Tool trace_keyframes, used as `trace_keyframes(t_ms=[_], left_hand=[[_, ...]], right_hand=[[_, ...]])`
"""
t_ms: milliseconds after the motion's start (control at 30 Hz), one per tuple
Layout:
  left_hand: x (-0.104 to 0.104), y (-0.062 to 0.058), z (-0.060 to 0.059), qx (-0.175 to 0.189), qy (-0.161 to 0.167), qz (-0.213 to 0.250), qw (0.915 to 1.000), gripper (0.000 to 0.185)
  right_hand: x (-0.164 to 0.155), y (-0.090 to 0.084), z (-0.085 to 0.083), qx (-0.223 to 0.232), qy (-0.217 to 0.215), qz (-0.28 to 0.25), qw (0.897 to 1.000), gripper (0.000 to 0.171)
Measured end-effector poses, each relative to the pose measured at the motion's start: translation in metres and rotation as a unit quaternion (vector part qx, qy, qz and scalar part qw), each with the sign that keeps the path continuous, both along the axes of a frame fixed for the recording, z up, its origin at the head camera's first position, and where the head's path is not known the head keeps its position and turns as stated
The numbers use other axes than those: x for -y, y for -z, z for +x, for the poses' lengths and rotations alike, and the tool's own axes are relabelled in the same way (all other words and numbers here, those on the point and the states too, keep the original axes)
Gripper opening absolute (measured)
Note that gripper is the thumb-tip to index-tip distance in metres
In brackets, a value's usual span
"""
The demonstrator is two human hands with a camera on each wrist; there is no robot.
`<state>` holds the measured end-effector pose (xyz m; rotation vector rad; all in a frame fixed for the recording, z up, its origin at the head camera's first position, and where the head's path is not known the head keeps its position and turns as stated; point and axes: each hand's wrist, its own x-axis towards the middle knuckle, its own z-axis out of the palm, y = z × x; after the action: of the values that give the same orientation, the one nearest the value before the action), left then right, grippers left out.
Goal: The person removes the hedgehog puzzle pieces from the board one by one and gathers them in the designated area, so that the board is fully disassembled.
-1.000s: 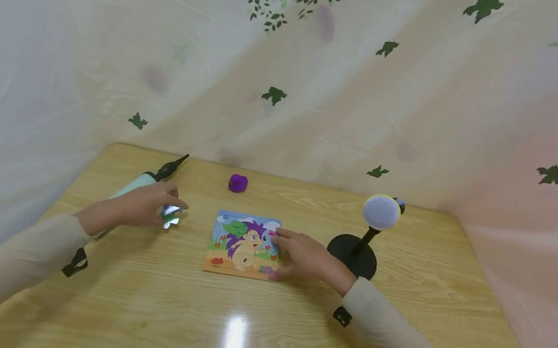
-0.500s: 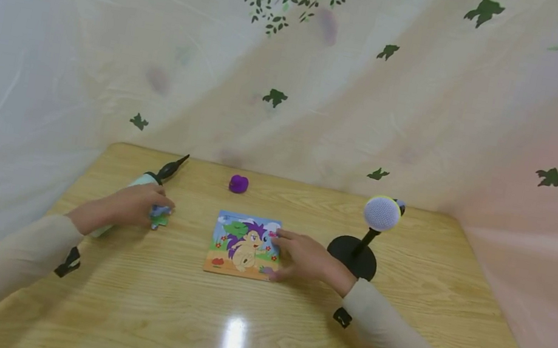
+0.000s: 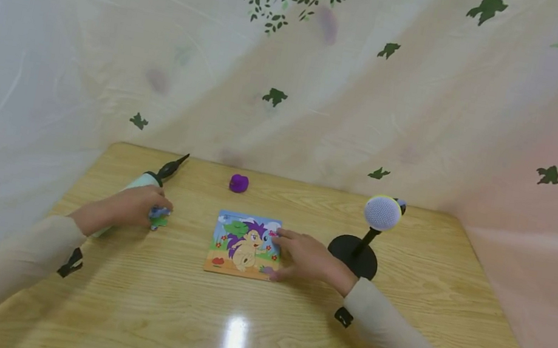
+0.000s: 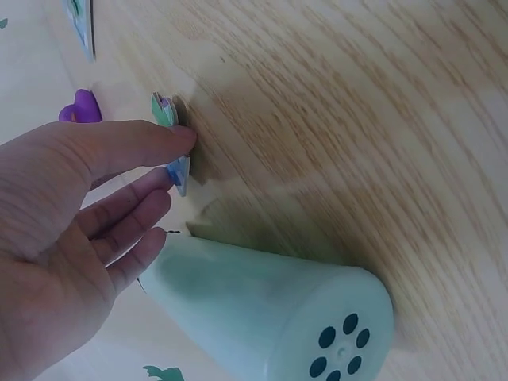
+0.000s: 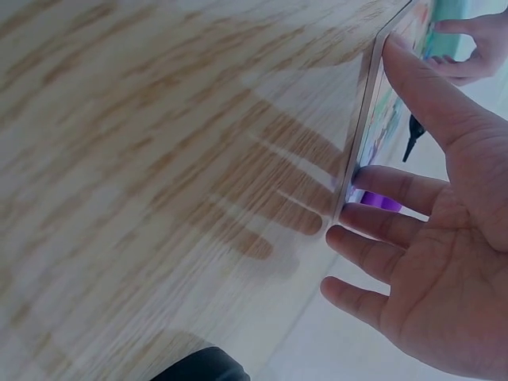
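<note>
A square picture puzzle board (image 3: pixel 243 244) lies flat in the middle of the wooden table (image 3: pixel 242 328). My right hand (image 3: pixel 298 255) rests at its right edge with fingers straight and spread; in the right wrist view the thumb (image 5: pixel 413 79) touches the board's rim (image 5: pixel 371 143). My left hand (image 3: pixel 140 209) is left of the board and pinches a small green and blue puzzle piece (image 3: pixel 159 217) between thumb and fingers (image 4: pixel 151 190). The piece (image 4: pixel 164 111) sits low at the table surface.
A mint-green bottle (image 4: pixel 270 305) with a black nozzle (image 3: pixel 172 167) lies just behind my left hand. A small purple object (image 3: pixel 239 183) sits at the back. A black stand with a round grey head (image 3: pixel 381 212) stands right of the board. A leaf-printed curtain surrounds the table.
My left hand has drawn back to the left with the puzzle piece and lowered it to the table beside the bottle. The right hand has stayed on the board.
</note>
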<state>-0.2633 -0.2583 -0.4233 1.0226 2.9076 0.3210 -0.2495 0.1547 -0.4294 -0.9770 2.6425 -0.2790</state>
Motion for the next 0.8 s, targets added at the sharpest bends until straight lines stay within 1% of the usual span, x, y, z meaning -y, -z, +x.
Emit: trace_keyframes(t_ms=[100,233,300,400,533,633,700,800], left_hand=[[-0.001,0.001,-0.001,0.01,0.001,-0.005,0.9999,0.039],[-0.005,-0.001,-0.001,0.033,-0.008,-0.009,0.9994,0.045],[-0.01,-0.002,-0.002,0.044,-0.011,0.0,0.999,0.048],[-0.025,-0.002,-0.004,0.061,-0.024,0.032,0.9973,0.048],[-0.062,0.001,-0.009,0.069,-0.038,0.064,0.9948,0.044],[-0.096,0.005,-0.014,0.075,-0.03,0.067,0.9945,0.045],[-0.117,0.009,-0.017,0.08,-0.018,0.068,0.9943,0.046],[-0.142,0.016,-0.02,0.077,0.0,0.062,0.995,0.048]], right_hand=[[-0.001,0.0,0.0,-0.004,0.0,0.001,1.0,0.083],[-0.005,0.0,0.001,-0.004,0.004,0.002,1.0,0.083],[-0.008,0.0,0.001,-0.003,0.006,0.003,1.0,0.084],[-0.013,0.001,0.002,-0.006,0.004,-0.003,1.0,0.084],[-0.018,0.002,0.003,-0.007,0.0,-0.014,1.0,0.085],[-0.02,0.002,0.004,-0.004,0.003,-0.02,1.0,0.086],[-0.02,0.004,0.004,0.0,0.007,-0.028,1.0,0.087],[-0.019,0.006,0.003,0.01,0.009,-0.047,0.999,0.086]])
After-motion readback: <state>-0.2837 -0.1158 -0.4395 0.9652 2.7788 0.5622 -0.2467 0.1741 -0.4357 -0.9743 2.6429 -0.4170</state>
